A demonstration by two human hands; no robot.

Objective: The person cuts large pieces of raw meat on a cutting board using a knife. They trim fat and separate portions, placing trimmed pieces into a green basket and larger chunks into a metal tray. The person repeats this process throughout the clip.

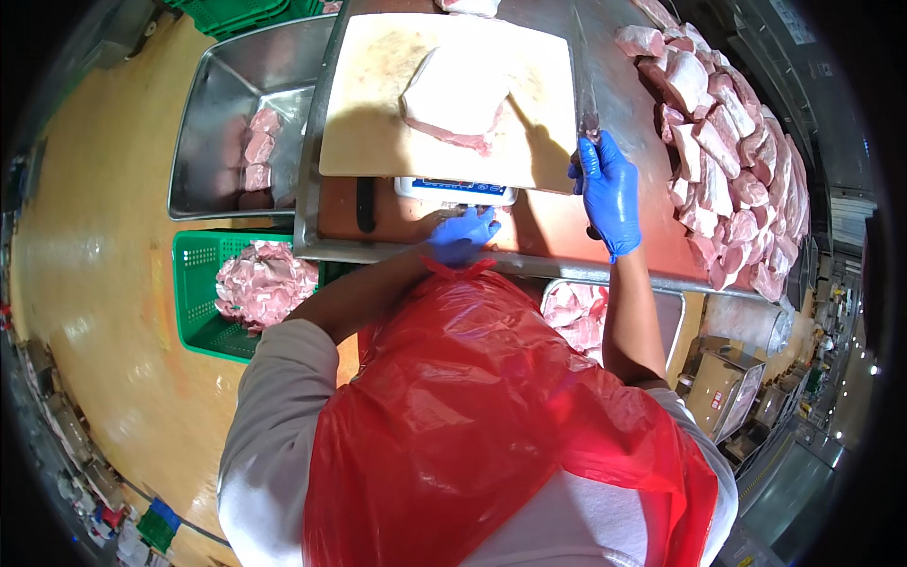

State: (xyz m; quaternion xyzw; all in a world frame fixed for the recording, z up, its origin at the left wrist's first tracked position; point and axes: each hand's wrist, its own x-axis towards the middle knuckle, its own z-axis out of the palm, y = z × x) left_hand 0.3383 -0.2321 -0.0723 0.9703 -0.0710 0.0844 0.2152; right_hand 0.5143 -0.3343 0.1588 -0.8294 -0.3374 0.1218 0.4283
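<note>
A large slab of pale raw meat (pixel 455 94) lies on a cream cutting board (pixel 378 113) that sits on a scale (pixel 453 189). My right hand (pixel 607 189), in a blue glove, grips the handle of a long knife (pixel 582 71) whose blade points away along the board's right edge. My left hand (pixel 461 231), also blue-gloved, rests near the table's front rim just below the scale, fingers loosely curled and holding nothing I can see. A red plastic apron (pixel 472 406) covers my chest.
Several cut meat pieces are piled along the steel table's right side (pixel 727 142). A steel tub (pixel 236 123) with meat stands at the left, a green crate (pixel 198 283) of meat below it, and a steel tray (pixel 671 321) under the table edge. A dark tool (pixel 366 203) lies beside the scale.
</note>
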